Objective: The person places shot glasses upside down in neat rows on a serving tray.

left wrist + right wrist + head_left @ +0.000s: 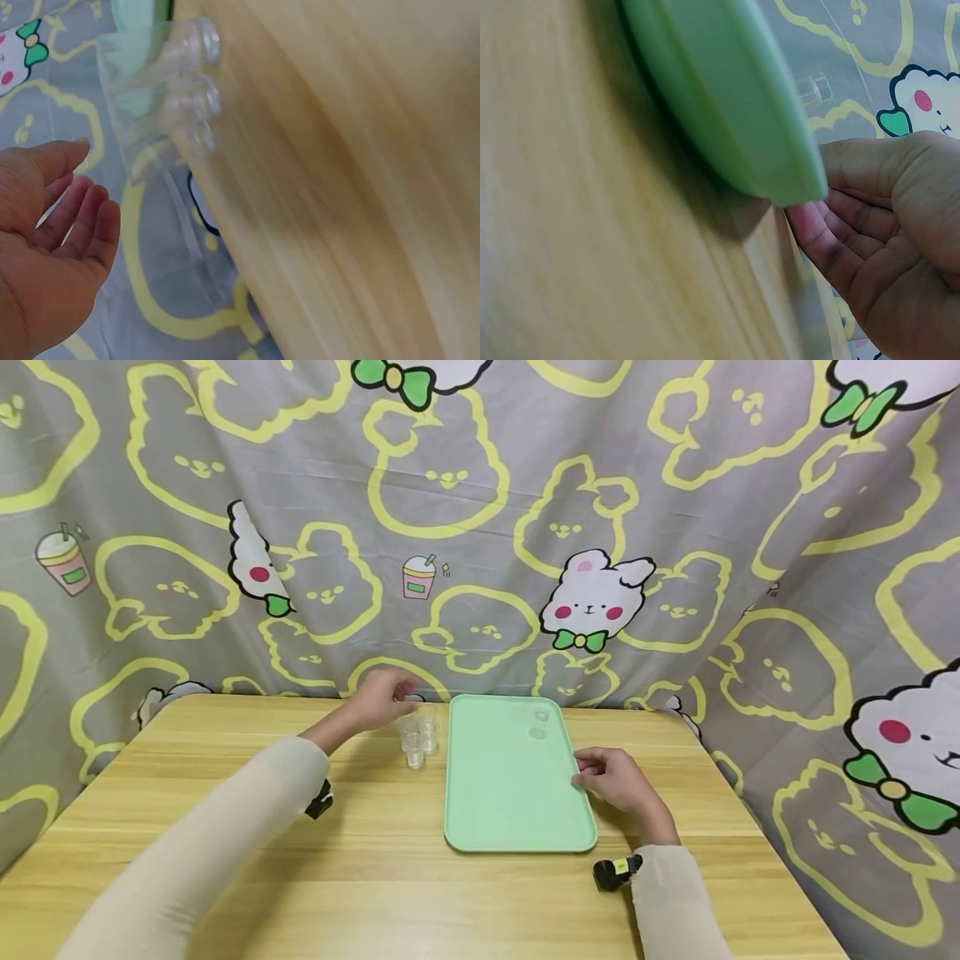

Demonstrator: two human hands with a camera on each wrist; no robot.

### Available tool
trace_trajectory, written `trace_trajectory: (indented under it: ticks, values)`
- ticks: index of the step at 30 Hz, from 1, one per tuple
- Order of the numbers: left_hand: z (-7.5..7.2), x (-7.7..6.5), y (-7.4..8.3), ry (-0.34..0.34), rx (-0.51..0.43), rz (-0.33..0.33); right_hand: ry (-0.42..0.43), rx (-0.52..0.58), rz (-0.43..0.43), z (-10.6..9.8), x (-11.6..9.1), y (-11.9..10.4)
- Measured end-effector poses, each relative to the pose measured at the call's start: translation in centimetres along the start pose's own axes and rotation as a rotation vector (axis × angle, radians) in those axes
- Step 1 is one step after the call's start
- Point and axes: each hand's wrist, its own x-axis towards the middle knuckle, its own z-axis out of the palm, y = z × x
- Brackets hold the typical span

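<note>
Several small clear cups [416, 755] stand close together on the table, left of a light green tray [510, 785]. My left hand [382, 697] hovers by the back of the cups, its fingers loosely bent. In the left wrist view that hand [56, 240] holds nothing, and the cups [199, 97] are apart from its fingertips. My right hand [615, 779] is at the tray's right edge. The right wrist view has its thumb and index finger pinching the tray's rim [810, 176]. A clear cup [542, 716] sits at the tray's back right corner.
The wooden table [360, 893] runs back to a grey patterned curtain [480, 560], which also hangs along both sides. Black wrist devices [617, 872] are strapped to both forearms.
</note>
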Motion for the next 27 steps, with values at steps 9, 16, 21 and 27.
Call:
trace_trajectory:
  ticks: [9, 16, 21, 27]
  values:
    - [-0.8, -1.2, -2.1, 0.001, -0.038, -0.081, -0.008, 0.013, 0.005, 0.0, 0.1, 0.2]
    - [-0.9, -1.5, -3.4, -0.027, -0.001, -0.089, -0.005, 0.009, 0.004, 0.0, 0.2, 0.4]
    - [-0.7, -1.4, -3.6, -0.063, 0.002, -0.099, 0.000, 0.019, 0.016, -0.1, 0.1, 0.2]
    - [0.0, -1.1, -4.1, -0.102, -0.007, -0.115, 0.002, 0.017, 0.020, -0.1, 0.0, 0.0]
